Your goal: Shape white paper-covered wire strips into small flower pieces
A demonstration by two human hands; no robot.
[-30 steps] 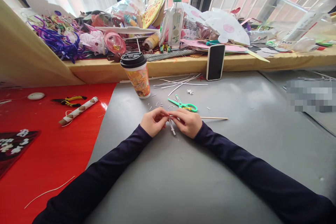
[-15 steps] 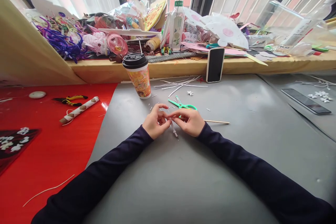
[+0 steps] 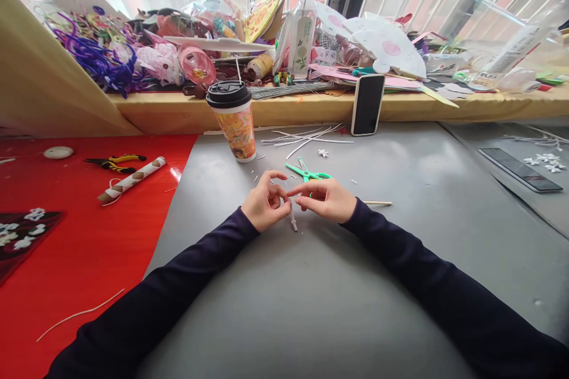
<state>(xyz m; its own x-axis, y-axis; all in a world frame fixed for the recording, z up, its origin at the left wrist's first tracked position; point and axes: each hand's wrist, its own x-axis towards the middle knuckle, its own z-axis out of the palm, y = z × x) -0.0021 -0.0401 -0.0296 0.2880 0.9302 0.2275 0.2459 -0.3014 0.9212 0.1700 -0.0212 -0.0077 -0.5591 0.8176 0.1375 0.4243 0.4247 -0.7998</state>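
Observation:
My left hand (image 3: pixel 263 206) and my right hand (image 3: pixel 328 199) meet over the grey table (image 3: pixel 311 296), fingertips pinched together on a small white paper strip piece (image 3: pixel 292 219) that hangs down between them. The finer details of the piece are too small to tell. Green-handled scissors (image 3: pixel 307 173) lie just behind my right hand. A thin wooden stick (image 3: pixel 377 203) lies on the table behind my right wrist. Tiny white paper snippets are scattered near the hands.
A lidded paper cup (image 3: pixel 232 120) stands behind my left hand. A phone (image 3: pixel 367 105) leans against the cluttered window ledge, with white paper strips (image 3: pixel 306 137) beside it. On the red mat (image 3: pixel 66 249) lie pliers (image 3: pixel 114 163) and a paper roll (image 3: pixel 131 179). Another phone (image 3: pixel 520 169) lies at right.
My hands have shifted slightly while working the white piece; my left index finger has lifted. The view has moved a little, and the blurred area at right now shows a phone.

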